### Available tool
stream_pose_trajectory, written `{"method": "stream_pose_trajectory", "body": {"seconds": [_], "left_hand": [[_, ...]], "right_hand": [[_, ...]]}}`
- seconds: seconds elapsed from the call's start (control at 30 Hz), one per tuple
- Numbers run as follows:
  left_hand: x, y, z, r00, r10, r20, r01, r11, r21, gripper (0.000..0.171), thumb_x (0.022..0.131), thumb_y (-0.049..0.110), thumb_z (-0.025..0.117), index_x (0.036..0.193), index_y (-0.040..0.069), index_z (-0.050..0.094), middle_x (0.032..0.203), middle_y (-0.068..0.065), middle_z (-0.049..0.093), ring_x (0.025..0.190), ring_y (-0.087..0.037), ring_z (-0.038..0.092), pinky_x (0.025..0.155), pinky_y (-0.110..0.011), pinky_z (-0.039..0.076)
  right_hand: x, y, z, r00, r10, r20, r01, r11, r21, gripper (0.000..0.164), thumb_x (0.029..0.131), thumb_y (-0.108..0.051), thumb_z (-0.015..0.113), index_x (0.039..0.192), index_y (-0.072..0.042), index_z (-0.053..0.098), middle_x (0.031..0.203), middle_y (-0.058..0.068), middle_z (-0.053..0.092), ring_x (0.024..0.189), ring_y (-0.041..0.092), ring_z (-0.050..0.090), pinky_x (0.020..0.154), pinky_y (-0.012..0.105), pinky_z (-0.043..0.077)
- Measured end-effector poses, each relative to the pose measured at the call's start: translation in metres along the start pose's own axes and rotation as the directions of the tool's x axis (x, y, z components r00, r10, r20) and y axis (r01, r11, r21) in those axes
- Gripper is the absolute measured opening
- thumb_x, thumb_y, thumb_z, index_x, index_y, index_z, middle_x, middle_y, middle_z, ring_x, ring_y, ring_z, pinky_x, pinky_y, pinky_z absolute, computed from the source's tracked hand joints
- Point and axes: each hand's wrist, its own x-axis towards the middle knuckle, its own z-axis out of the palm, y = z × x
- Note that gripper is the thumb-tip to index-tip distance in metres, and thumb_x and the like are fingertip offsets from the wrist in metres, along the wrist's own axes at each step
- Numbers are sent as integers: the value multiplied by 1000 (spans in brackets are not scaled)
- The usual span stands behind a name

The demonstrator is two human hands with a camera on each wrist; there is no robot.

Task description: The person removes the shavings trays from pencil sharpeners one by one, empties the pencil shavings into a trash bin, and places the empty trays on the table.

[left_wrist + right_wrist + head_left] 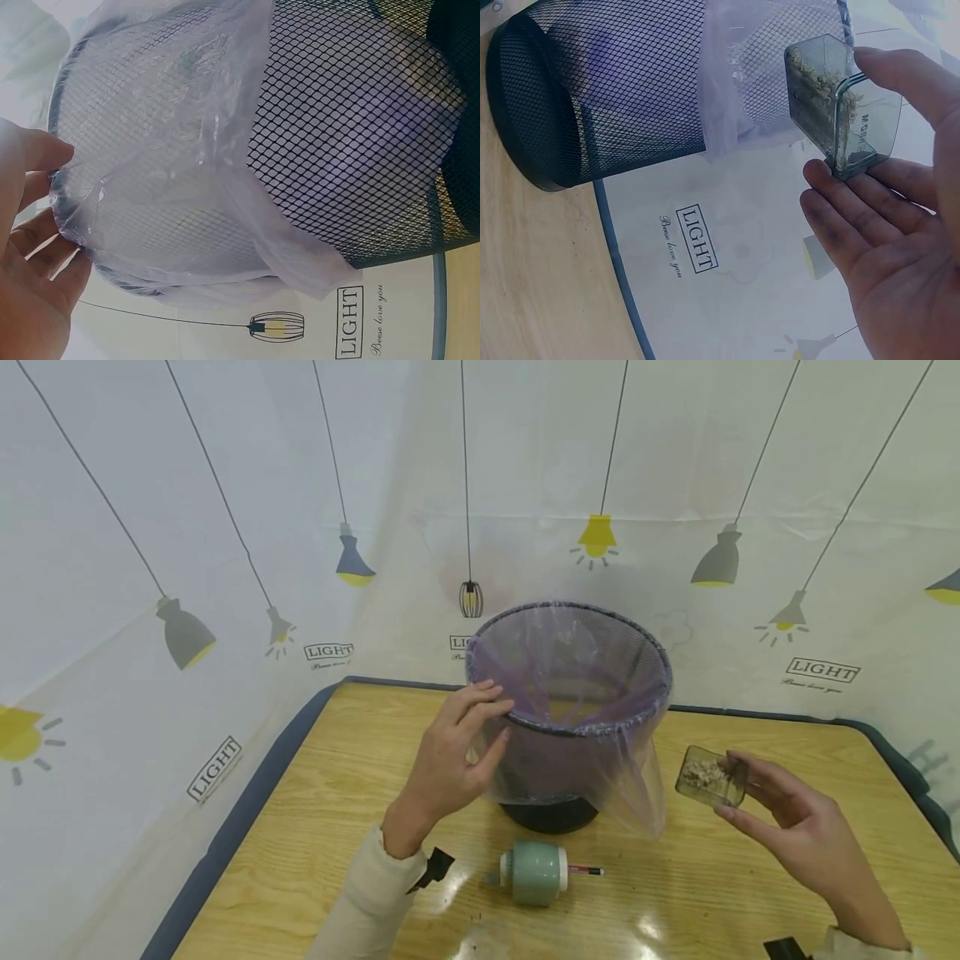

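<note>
A black mesh trash can [550, 816] stands on the table, lined with a thin purple plastic bag [637, 777] folded over its rim. My left hand [459, 756] grips the near left of that rim, fingers over the top and thumb outside, as the left wrist view also shows at the bag's edge [82, 232]. To the right of the can, my right hand [802, 827] holds a small clear shavings drawer [829, 112] between thumb and fingers. Pale pencil shavings [703, 773] lie inside it. The drawer is tilted, apart from the can.
A green pencil sharpener [536, 872] lies in front of the can, with a pencil [587, 870] sticking out of its right end. Dark edging [247, 802] borders the wooden table [300, 860]. A lamp-printed white sheet [405, 460] hangs behind and at the sides.
</note>
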Motion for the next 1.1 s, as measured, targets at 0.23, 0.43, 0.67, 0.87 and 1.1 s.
{"method": "stream_pose_trajectory", "body": {"seconds": [0.23, 0.43, 0.67, 0.87, 1.1], "left_hand": [[0, 0, 0, 1000, 13, -8, -13, 1000, 6, 31, 87, 7, 71, 117, 2, 66, 128, -18, 59, 129, -32, 51, 112, -40, 41], [0, -1, 0, 1000, 7, -3, -7, 1000, 3, 30, 88, 8, 70, 117, 2, 66, 128, -17, 59, 129, -31, 51, 113, -39, 40], [0, -1, 1, 1000, -5, 11, 5, 1000, 5, 29, 89, 9, 69, 118, 3, 66, 129, -17, 59, 130, -30, 51, 113, -38, 39], [0, -1, 0, 1000, -2, 11, 2, 1000, 8, 29, 89, 9, 69, 117, 3, 66, 128, -17, 59, 130, -30, 51, 114, -38, 39], [1, -1, 0, 1000, 4, 3, -4, 1000, 10, 29, 89, 8, 69, 117, 2, 66, 127, -17, 60, 129, -31, 51, 113, -38, 39]], "right_hand": [[4, -4, -2, 1000, 10, -6, -11, 1000, -5, 64, 86, 12, 68, 145, -1, 47, 137, -12, 54, 122, -9, 52, 94, 5, 43], [10, -10, -2, 1000, -17, -11, 17, 1000, -4, 64, 85, 14, 68, 144, -1, 48, 137, -14, 54, 123, -7, 52, 95, 5, 42], [16, -18, 1, 999, -46, -10, 47, 998, 30, 64, 84, 17, 66, 143, 3, 47, 136, -10, 57, 124, -4, 54, 96, 8, 45], [21, -25, 3, 999, -49, -13, 50, 997, 58, 64, 84, 18, 65, 144, 4, 46, 134, -9, 59, 123, -3, 54, 96, 8, 44], [28, -29, 4, 999, -50, -21, 51, 997, 51, 65, 84, 17, 66, 144, 2, 47, 135, -10, 58, 124, -2, 54, 97, 8, 43]]}}
